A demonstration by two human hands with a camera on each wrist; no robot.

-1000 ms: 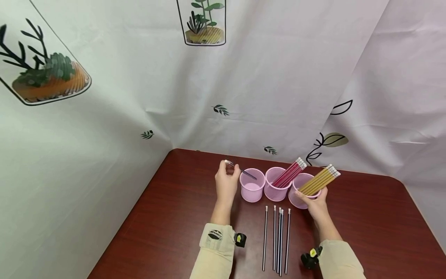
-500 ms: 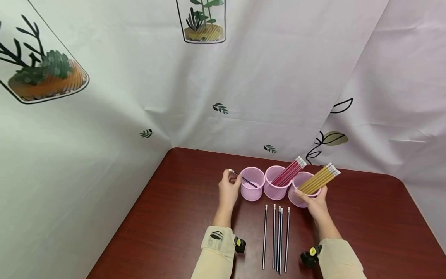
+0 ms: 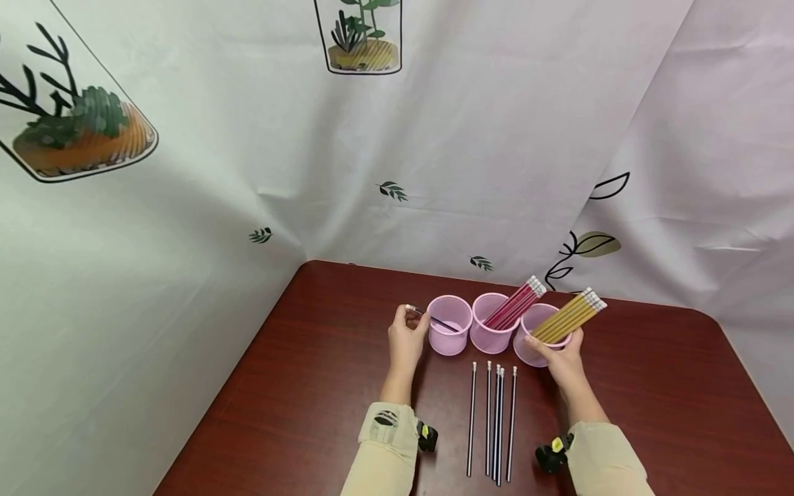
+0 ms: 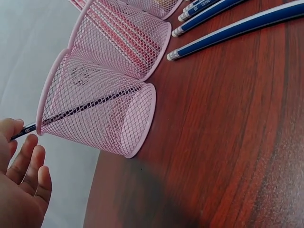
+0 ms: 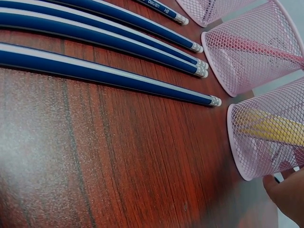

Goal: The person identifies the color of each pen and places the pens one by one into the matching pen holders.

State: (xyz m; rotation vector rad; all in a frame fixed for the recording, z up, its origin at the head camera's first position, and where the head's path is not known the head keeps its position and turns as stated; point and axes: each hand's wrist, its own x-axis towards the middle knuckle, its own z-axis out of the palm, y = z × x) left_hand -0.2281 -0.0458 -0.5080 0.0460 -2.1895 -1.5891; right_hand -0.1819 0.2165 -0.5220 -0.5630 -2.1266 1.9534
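Note:
My left hand pinches a dark blue pencil near its white eraser end. The pencil slants into the left pink mesh cup; through the mesh in the left wrist view, its lower end shows close to the cup's base. At the right, my right hand grips the side of another pink mesh cup near the rim. Yellow pencils lean in that cup, eraser ends up. Between these two stands a third pink cup with red pencils leaning to the right.
Several blue-and-white pencils lie roughly parallel on the brown table in front of the cups, erasers toward them. Behind the table hangs a pale cloth with plant prints. The three cups stand side by side in a row.
My left hand has lowered and shifted slightly right, bringing the pencil from above the left cup's rim down into it. My right hand keeps its grip on the right cup.

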